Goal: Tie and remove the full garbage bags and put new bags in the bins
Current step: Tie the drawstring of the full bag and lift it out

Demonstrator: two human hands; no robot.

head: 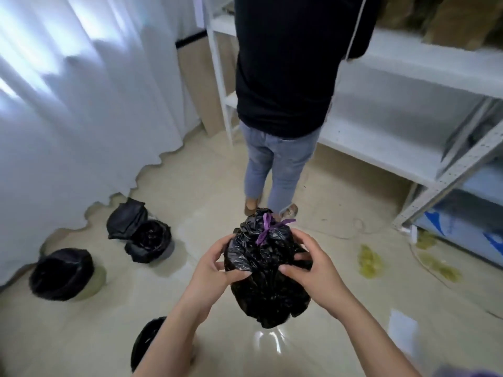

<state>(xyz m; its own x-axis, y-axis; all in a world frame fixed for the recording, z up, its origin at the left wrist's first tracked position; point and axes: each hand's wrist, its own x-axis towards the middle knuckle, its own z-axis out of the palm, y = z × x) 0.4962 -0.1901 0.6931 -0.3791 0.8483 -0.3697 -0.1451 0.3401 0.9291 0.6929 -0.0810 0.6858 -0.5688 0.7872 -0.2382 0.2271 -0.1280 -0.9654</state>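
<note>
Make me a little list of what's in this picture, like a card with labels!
held thing: black garbage bag, tied with a purple drawstring
left hand: grips the bag's left side
right hand: grips the bag's right side
on the floor: lined bins by the white curtain
ahead: a person in jeans facing the white shelves

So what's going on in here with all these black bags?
Someone is changing the bin bags. Both hands, the left hand and the right hand, grip a full black garbage bag held above the floor, its neck already tied with a purple drawstring. Three bins lined with black bags stand on the floor to the left. Another person stands at the white shelves, facing away.
</note>
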